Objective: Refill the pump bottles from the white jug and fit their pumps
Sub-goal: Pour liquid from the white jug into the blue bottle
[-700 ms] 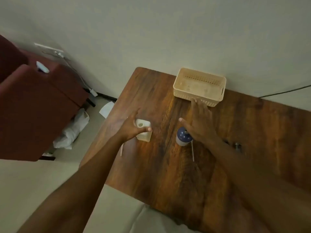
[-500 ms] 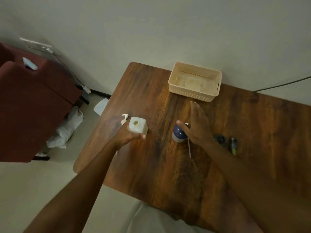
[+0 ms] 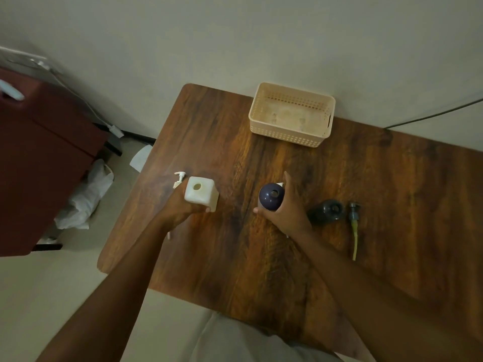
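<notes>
Hands first: our left hand [image 3: 183,205] grips the white jug [image 3: 200,193] from its near-left side, fingers wrapped under and around it, round opening facing up at the camera, no cap on. Our right hand [image 3: 286,208] is curled around the dark blue bottle [image 3: 271,196], thumb on the near side, fingers along the far-right side; bottle mouth is open, no pump fitted. Both forearms reach in from the bottom edge, angled toward each other, jug and bottle near but apart. White pump [image 3: 178,179] lies on the wooden surface [image 3: 261,257] just behind the left hand. Right of the right hand sits a second dark bottle [image 3: 329,210], mouth open, and just beside it a grey pump with yellowish tube [image 3: 354,226] lying flat. Beige perforated basket [image 3: 291,114] sits at the far edge by the wall. Dark red cabinet [image 3: 39,158] stands at left, crumpled white bag [image 3: 83,197] on the floor next to it.
</notes>
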Tool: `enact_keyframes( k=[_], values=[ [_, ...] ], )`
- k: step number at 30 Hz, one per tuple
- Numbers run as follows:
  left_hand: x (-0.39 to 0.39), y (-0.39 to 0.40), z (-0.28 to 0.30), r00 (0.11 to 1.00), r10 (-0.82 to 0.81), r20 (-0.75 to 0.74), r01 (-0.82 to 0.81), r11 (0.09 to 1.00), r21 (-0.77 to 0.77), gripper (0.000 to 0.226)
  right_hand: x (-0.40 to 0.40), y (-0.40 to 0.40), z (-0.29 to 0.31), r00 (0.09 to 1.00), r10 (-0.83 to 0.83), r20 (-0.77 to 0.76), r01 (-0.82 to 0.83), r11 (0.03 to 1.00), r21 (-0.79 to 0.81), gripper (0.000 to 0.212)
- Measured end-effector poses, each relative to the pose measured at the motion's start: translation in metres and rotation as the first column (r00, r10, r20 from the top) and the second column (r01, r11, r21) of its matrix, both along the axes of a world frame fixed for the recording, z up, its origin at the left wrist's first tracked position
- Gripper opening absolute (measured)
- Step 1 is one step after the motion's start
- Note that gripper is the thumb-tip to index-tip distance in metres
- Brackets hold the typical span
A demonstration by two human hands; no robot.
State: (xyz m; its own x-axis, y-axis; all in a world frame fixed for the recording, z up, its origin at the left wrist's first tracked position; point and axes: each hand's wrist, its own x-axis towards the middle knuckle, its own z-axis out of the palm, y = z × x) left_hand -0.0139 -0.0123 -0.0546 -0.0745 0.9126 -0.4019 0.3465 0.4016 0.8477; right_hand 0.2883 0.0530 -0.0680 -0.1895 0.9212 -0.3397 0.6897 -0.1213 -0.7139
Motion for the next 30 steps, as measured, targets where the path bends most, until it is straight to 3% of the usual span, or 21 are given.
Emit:
enact_keyframes(
  k=[3,9,14,22,26,30],
  values=[
    [0.001,0.000,0.001,1.000,0.010,-0.007,-0.010,1.000,0.004,0.066,-0.004,0.000,-0.009,0.999,0.011,0.050,-0.011,1.000,-0.001,0.132],
    [0.014,0.002,0.001,1.000,0.027,-0.009,-0.027,0.999,0.022,0.052,-0.003,0.002,-0.015,0.999,-0.037,0.014,0.036,0.999,0.039,0.102],
    [0.031,0.015,0.020,0.998,0.031,0.054,-0.035,0.997,0.066,0.069,0.007,0.008,0.008,0.995,-0.054,-0.086,0.061,0.995,0.075,0.088],
    [0.069,0.048,0.101,0.992,-0.026,0.127,0.013,0.995,0.102,0.075,0.041,0.033,0.079,0.960,-0.063,-0.271,0.126,0.967,0.220,0.084],
    [0.098,0.058,0.160,0.994,-0.066,0.091,0.049,0.982,0.180,0.067,0.059,0.049,0.121,0.939,-0.071,-0.338,0.168,0.949,0.267,0.099],
    [0.127,0.062,0.217,0.994,-0.110,-0.026,0.112,0.932,0.344,0.052,0.078,0.058,0.162,0.897,-0.059,-0.437,0.201,0.937,0.287,0.090]
  ],
)
